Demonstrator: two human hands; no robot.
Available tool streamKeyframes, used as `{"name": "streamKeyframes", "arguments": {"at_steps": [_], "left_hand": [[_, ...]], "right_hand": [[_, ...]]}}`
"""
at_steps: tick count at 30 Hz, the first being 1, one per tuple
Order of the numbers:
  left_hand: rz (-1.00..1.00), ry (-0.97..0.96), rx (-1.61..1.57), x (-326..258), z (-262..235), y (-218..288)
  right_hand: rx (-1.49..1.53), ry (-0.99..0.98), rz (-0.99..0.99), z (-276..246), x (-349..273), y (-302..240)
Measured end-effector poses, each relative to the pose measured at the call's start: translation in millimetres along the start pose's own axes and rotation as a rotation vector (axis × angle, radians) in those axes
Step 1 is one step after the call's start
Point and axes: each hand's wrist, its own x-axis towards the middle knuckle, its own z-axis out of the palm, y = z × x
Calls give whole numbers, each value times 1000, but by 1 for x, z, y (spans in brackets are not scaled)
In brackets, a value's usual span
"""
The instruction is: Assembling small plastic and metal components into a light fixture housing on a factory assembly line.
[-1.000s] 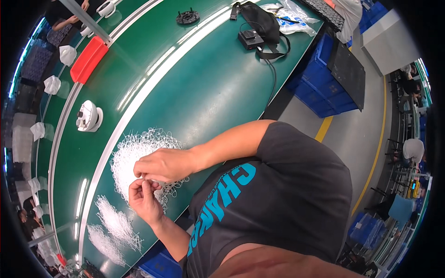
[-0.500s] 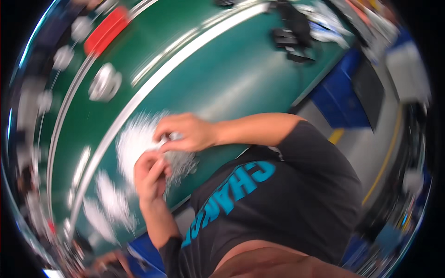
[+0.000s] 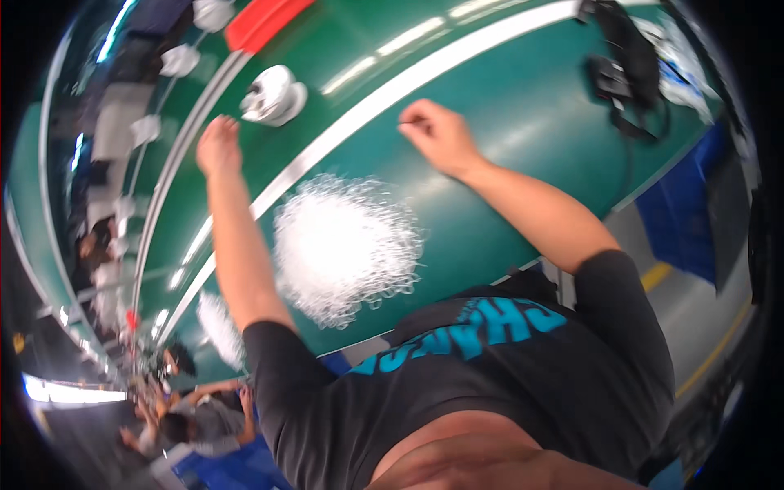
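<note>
A wide pile of thin, clear-white looped pieces (image 3: 347, 245) lies on the green table between my forearms. My left hand (image 3: 219, 147) reaches past it over the green belt, fingers drawn together; what they hold, if anything, is hidden. Just right of that hand sits a white, spool-shaped part (image 3: 276, 96) on the belt, apart from it. My right hand (image 3: 443, 139) hovers above the table, beyond the pile and to its right. Its fingers curl toward the thumb, and I cannot make out anything in them.
A pale rail (image 3: 318, 147) divides table and belt. A red bin-like object (image 3: 265, 24) lies at the far edge. Black gear with a strap (image 3: 629, 65) rests at the far right beside plastic bags (image 3: 682, 69). A smaller pile (image 3: 220, 331) and co-workers (image 3: 204, 416) are at left.
My hands were together over the pile and have separated. The left went out over the belt, the right moved right and away from the pile. The view has turned.
</note>
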Motion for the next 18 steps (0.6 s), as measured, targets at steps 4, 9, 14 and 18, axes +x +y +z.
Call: {"name": "streamKeyframes", "arguments": {"at_steps": [4,9,14,18], "left_hand": [[-35,193,346,22,30,-14],[-340,-58,724,42,53,-9],[-427,-253,677,36,73,-11],[-288,-143,590,-23,111,-16]], "right_hand": [[-48,-69,55,-7,0,-12],[-77,-71,24,-1,2,-13],[-75,-87,34,-2,4,-15],[-27,-48,52,0,6,-25]]}}
